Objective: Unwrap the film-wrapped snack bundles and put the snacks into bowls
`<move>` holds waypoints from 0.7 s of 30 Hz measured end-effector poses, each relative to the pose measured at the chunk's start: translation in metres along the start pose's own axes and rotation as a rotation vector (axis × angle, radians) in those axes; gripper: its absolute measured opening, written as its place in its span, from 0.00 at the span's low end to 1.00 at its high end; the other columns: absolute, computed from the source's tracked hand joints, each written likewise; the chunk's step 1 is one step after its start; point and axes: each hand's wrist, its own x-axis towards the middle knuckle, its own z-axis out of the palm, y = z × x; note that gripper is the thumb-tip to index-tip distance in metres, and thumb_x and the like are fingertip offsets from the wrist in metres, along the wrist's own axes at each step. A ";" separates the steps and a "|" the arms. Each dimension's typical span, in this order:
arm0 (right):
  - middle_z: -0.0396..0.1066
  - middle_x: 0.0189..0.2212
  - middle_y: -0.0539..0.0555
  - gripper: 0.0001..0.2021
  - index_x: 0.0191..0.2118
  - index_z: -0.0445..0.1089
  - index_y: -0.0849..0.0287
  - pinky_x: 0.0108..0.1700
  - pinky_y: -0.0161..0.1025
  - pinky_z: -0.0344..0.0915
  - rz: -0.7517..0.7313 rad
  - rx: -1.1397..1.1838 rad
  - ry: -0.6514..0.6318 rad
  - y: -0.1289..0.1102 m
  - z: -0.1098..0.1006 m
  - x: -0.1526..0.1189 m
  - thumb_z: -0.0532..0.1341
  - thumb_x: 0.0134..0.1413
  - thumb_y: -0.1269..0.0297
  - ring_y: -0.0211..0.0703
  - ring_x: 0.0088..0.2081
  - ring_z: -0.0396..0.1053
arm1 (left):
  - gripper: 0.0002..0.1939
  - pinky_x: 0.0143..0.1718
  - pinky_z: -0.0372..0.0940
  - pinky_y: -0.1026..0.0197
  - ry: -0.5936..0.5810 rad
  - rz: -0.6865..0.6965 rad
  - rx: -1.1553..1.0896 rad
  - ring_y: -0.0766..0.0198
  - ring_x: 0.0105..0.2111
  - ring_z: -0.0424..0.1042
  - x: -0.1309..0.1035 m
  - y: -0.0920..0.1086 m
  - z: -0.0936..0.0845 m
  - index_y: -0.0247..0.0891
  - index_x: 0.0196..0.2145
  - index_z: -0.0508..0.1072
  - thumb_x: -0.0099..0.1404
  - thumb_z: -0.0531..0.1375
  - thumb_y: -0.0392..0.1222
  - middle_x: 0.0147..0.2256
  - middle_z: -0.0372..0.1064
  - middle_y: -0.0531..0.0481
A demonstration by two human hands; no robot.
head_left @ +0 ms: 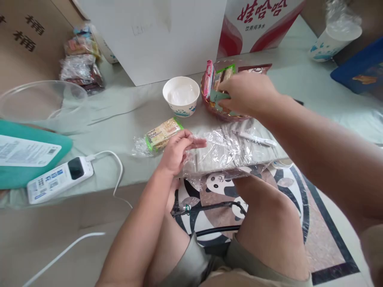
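Note:
My right hand reaches over a shallow reddish basket, thumb and forefinger apart above a teal packet. Beside it in the basket stand a pink packet and a green-edged biscuit packet; a dark red packet lies at the back, partly covered by the hand. My left hand rests near the table edge with fingers stretched out. It lies between a green-edged biscuit pack and a crumpled clear plastic bag, touching the bag's side.
A paper bowl with clear plastic inside stands left of the basket. A white pen-like cutter lies on the plastic. Behind are a white box and a red-white carton. At left are a power strip and a clear tub.

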 end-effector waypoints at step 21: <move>0.78 0.32 0.54 0.07 0.33 0.71 0.51 0.46 0.53 0.69 0.100 0.367 0.527 0.003 0.088 -0.146 0.57 0.61 0.64 0.52 0.38 0.76 | 0.21 0.30 0.67 0.66 0.068 0.292 0.458 0.55 0.45 0.78 -0.011 -0.007 -0.029 0.41 0.40 0.78 0.46 0.71 0.34 0.42 0.80 0.44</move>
